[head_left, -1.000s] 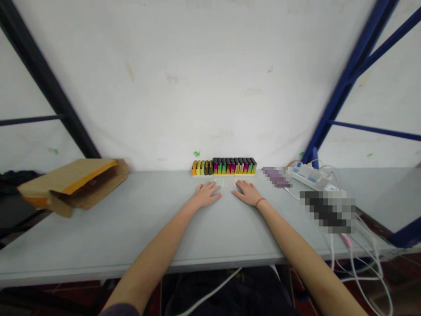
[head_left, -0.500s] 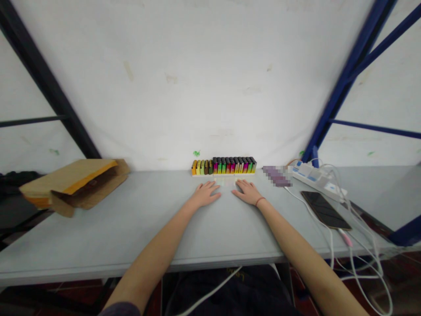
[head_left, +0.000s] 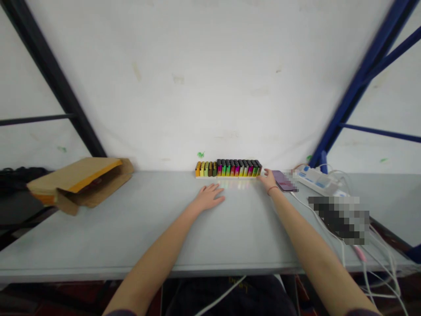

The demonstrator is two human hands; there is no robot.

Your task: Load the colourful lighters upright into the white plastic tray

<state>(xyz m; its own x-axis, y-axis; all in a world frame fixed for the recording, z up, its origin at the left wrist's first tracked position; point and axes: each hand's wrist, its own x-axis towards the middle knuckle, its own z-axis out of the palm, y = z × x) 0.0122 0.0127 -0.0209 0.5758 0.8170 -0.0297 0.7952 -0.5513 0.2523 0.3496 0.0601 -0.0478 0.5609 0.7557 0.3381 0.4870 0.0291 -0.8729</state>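
Note:
Against the wall stands a row of colourful lighters (head_left: 239, 169) with black tops, packed upright in white trays. At its left end is a smaller group of yellow, orange and dark green lighters (head_left: 206, 169). My left hand (head_left: 208, 197) lies flat on the table in front of the row, fingers spread, holding nothing. My right hand (head_left: 268, 181) is at the right end of the row, its thumb beside the tray's corner and the fingers apart from it. Whether it touches the tray I cannot tell.
A purple phone (head_left: 283, 181) lies just right of my right hand, with a white cable running from it. Farther right are a power strip (head_left: 317, 182), a blurred dark device (head_left: 338, 221) and loose cables. An opened cardboard package (head_left: 79, 182) sits at the left of the table (head_left: 148, 228).
My right hand has moved right and slightly forward, from in front of the lighters to the end of their row. My left hand stays flat on the table. The view has shifted slightly.

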